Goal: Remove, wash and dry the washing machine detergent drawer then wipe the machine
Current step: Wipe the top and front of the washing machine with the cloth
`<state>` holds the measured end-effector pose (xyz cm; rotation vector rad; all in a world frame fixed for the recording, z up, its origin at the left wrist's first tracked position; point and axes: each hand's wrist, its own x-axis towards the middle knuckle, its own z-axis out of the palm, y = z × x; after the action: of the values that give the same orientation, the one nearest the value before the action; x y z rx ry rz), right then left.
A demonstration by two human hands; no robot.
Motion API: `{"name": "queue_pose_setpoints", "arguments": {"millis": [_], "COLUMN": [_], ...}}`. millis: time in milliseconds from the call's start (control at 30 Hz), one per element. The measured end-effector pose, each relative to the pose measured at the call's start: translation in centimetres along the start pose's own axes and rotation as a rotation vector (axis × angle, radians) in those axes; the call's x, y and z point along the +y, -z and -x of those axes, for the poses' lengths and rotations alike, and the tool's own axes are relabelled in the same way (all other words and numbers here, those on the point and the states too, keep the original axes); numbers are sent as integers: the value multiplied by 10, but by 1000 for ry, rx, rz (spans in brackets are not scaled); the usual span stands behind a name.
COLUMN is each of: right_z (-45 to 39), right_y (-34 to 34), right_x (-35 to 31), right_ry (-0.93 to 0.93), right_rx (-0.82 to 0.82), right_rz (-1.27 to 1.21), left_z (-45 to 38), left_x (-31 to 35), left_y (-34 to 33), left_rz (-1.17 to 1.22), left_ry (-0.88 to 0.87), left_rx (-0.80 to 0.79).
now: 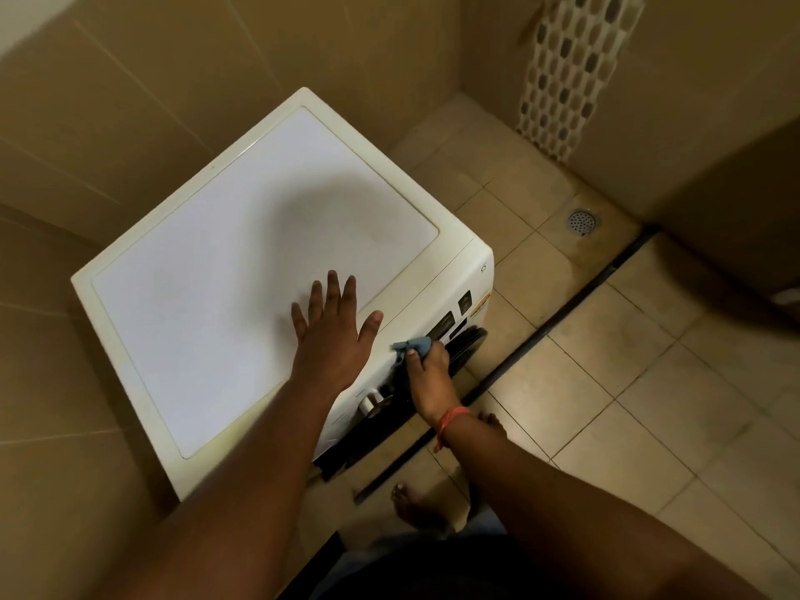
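Left hand (pixel 331 335) flat, fingers spread on washing machine (pixel 242 262) top — likely bracing. Right hand (pixel 426 365) pinches blue cloth (pixel 413 345) against control panel (pixel 450 322) — wiping.

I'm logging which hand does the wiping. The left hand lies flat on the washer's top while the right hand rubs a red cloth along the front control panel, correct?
Not quite: the head view shows the cloth is blue, not red. The rest holds: the left hand lies flat on the washer top and the right hand holds the cloth against the front control panel.

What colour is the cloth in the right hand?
Light blue; the cloth shows in the head view, gripped by the right hand.
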<state>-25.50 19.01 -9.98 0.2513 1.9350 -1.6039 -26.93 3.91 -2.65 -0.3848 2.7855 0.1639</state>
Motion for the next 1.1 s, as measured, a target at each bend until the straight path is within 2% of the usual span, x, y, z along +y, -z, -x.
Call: {"name": "queue_pose_setpoints", "arguments": {"millis": [133, 333, 467, 533, 633, 700, 800, 900, 1033, 1100], "right_z": [-15, 2, -16, -16, -2, 9, -4, -13, -4, -2], "right_y": [4, -12, -3, -6, -15, -20, -21, -13, -19, -21], "right_x": [-1, -12, -17, -16, -25, -31, -25, -22, -27, -23], "right_ry": [-223, -100, -313, -271, -59, 17, -58, -247, -24, 19], "right_rx": [5, 177, 187, 198, 293, 360, 366, 240, 287, 341], "right_rz": [-56, -82, -84, -74, -89, -125, -171, -197, -96, -58], "left_z": [-5, -3, 4, 6, 8, 10, 14, 16, 15, 16], "left_x": [3, -11, -21, -28, -35, -37, -37, -35, -35, -34], "left_y": [-1, -6, -6, -5, -6, -8, -10, -10, -12, -15], "left_rz": [2, -7, 5, -14, -9, -12, -18, -4, -19, -38], "left_ry": [-68, -107, -143, -161, -169, -175, -204, -233, -227, -221], "left_rx": [10, 7, 15, 22, 17, 9, 13, 34, 27, 15]}}
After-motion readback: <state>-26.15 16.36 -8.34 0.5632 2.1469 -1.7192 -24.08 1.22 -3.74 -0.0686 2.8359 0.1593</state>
